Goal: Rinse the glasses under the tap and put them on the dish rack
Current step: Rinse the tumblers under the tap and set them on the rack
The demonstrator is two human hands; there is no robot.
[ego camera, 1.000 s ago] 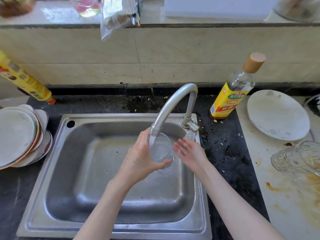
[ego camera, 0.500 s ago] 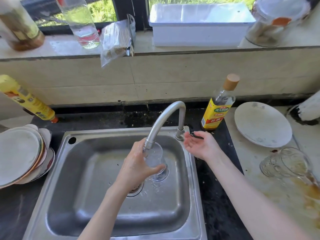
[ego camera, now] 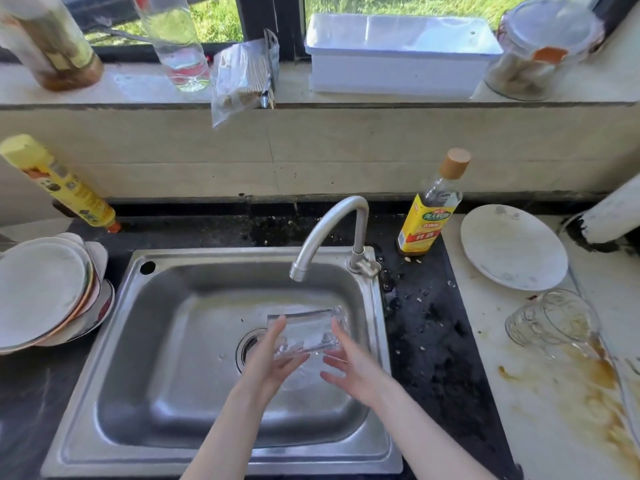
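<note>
One clear drinking glass (ego camera: 306, 332) held on its side over the steel sink (ego camera: 207, 341), below the curved metal tap (ego camera: 329, 230).

The left hand (ego camera: 273, 358) curls round it; the right hand (ego camera: 349, 365) touches it with spread, relaxed fingers. No water visibly runs, so this rinse looks finished. A second ribbed glass (ego camera: 550, 322) lies unwashed on the stained counter. No dish rack in view; racking remains for both.

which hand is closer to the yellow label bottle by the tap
Right. The right hand is at the glass over the sink, on the side toward the yellow-label bottle; the left hand holds the glass's far side, farther away.
</note>
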